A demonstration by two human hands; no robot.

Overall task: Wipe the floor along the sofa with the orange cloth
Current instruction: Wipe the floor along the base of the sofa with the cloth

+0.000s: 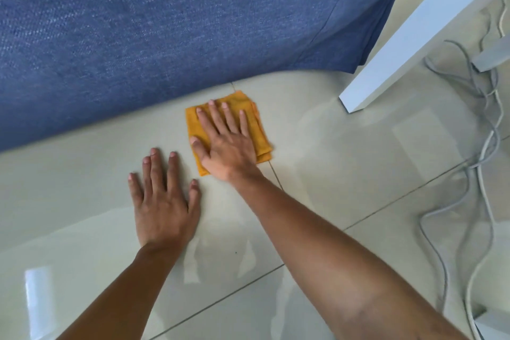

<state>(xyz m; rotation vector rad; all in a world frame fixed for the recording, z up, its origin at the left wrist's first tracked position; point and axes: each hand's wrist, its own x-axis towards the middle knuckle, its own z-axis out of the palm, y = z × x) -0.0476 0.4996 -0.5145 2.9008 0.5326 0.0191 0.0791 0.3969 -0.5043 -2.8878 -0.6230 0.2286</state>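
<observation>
Right hand (225,143) is pressing flat, fingers spread open, on the folded orange cloth (259,130), which is lying on the tiled floor (358,152) just near of the blue sofa (138,30) edge. Left hand (162,201) is bracing open-palmed on bare tile, gripping nothing. Judgement: keeping even palm pressure and tracking tight along the sofa base is mattering most; grey cables (466,174) and a white furniture leg (400,50) are sitting at right, so stopping short there.

White furniture leg (419,33) slants across upper right of frame; grey cables (466,163) tangled along right edge.
</observation>
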